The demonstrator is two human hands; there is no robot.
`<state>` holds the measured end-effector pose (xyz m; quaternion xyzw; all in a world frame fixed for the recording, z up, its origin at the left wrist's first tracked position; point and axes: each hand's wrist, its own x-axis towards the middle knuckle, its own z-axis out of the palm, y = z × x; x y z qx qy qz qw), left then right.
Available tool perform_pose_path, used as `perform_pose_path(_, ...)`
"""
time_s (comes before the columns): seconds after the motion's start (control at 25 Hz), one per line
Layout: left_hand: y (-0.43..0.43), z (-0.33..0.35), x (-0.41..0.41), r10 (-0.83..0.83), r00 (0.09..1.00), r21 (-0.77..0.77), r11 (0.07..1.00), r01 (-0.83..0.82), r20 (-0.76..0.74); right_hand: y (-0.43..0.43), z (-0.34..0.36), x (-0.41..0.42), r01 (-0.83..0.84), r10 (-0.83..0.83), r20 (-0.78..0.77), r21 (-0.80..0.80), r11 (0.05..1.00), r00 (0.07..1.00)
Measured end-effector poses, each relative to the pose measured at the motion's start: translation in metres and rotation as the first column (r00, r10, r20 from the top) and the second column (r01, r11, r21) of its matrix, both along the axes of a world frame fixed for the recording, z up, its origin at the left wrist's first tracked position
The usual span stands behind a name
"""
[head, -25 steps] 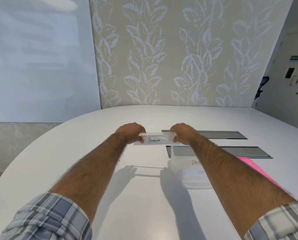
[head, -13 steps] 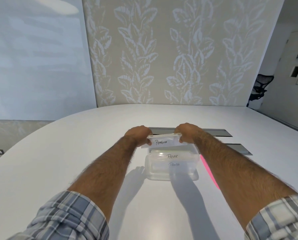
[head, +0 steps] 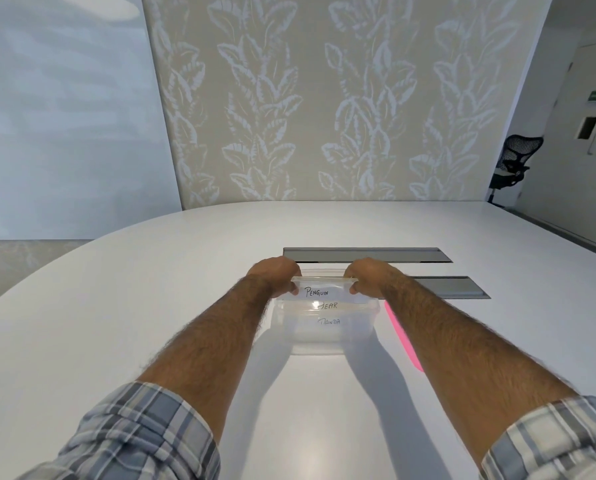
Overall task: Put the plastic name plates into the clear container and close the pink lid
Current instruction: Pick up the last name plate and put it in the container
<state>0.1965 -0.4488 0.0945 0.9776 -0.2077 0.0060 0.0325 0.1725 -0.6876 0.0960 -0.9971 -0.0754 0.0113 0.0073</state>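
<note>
A clear plastic name plate marked "PENGUIN" (head: 324,291) is held by its two ends over the far part of the clear container (head: 324,336). My left hand (head: 276,273) pinches its left end and my right hand (head: 367,273) pinches its right end. Inside the container two more plates show through, one marked "BEAR" (head: 328,306) and one marked "PANDA" (head: 329,321). The pink lid (head: 402,336) lies on the table right of the container, mostly hidden under my right forearm.
The white oval table (head: 151,306) carries two grey recessed cable flaps (head: 369,254) just beyond my hands. A black office chair (head: 513,161) stands far off at the right, near a door.
Both hands have brought the PENGUIN plate from the left of the container to above it and lowered it toward the opening. The view has shifted, showing the container in full.
</note>
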Motion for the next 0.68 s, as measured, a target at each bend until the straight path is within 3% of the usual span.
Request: perform_pose_path(0.68,-0.023,-0.026,0.006,-0.042,0.996,0.088,0.995,0.049,-0.082,-0.008,-0.021,0.001,-0.006,0.002,-0.068,-0.061,0.998,0.998)
